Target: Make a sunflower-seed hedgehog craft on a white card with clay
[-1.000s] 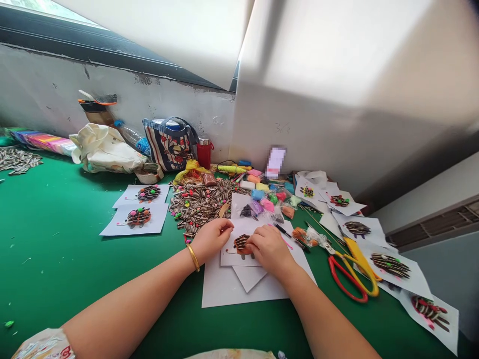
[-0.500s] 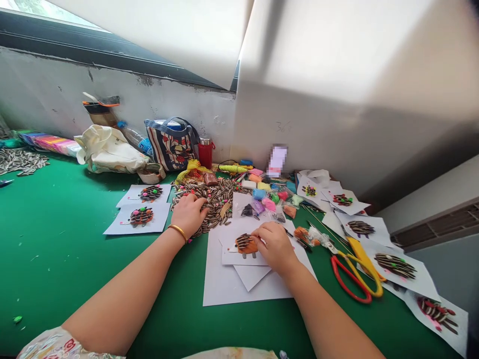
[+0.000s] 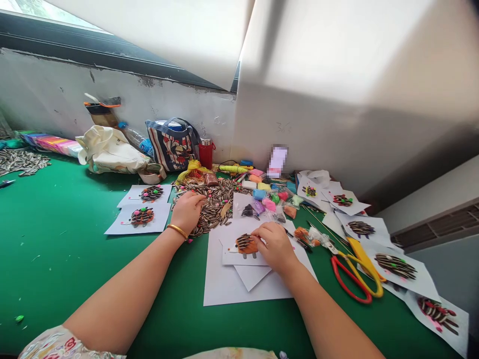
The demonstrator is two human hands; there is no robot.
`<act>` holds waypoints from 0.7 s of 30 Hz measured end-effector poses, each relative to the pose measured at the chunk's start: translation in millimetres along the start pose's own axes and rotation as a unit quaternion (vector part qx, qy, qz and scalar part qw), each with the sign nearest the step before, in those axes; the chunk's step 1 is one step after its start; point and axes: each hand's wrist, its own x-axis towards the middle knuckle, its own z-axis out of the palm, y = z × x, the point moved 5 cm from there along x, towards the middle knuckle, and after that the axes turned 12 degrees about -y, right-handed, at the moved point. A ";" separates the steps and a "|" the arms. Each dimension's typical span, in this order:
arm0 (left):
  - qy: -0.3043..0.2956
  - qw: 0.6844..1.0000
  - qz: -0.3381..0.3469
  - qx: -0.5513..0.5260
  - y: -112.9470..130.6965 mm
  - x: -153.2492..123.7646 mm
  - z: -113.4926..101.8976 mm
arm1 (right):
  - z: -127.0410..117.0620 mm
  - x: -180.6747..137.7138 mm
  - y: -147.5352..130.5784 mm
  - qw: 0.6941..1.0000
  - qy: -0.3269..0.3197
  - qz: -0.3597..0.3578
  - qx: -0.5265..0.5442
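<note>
My left hand (image 3: 188, 212) reaches into a pile of striped sunflower seeds (image 3: 219, 199), its fingers drawn together; whatever is between the fingertips is hidden. My right hand (image 3: 275, 247) rests on a small white card (image 3: 229, 257), fingers bent and pinched over the right side of an orange clay hedgehog (image 3: 243, 244). Sunflower seeds stand in rows as spines on the left part of that hedgehog, above grey legs. What the right fingertips grip cannot be made out. The card lies on a larger white sheet (image 3: 217, 289).
Two finished hedgehog cards (image 3: 116, 227) lie left of the seeds. Bags of coloured clay (image 3: 269, 203) sit behind the card. Scissors (image 3: 352, 279) and more hedgehog cards (image 3: 422, 284) are at the right. A striped bag (image 3: 164, 144) and red flask (image 3: 205, 154) stand by the wall.
The left hand's fingers have drawn closer together over the seeds. My right hand and the card stay in place.
</note>
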 end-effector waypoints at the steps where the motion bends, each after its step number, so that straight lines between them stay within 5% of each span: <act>1: 0.013 0.997 -0.019 -0.076 1.0 -1.3 -3.2 | -0.2 0.0 0.0 1.000 0.000 0.001 0.000; 3: 0.023 0.951 -0.080 -0.297 2.0 -5.7 -3.5 | -0.4 0.0 0.0 1.000 0.001 0.001 0.000; 7: -0.070 0.672 -0.144 -0.723 23.9 -17.4 19.1 | -0.5 0.3 0.4 1.000 0.005 0.000 0.000; 10: -0.083 0.540 -0.173 -0.819 33.3 -24.2 27.3 | 0.2 0.7 0.8 1.000 0.004 0.003 0.002; 16: -0.045 0.495 -0.174 -0.850 26.2 -22.3 24.6 | 2.9 0.5 3.0 1.000 -0.001 0.009 0.007; 21: -0.077 0.463 -0.161 -0.868 35.6 -24.0 23.7 | 1.9 1.1 1.5 1.000 0.006 0.006 0.010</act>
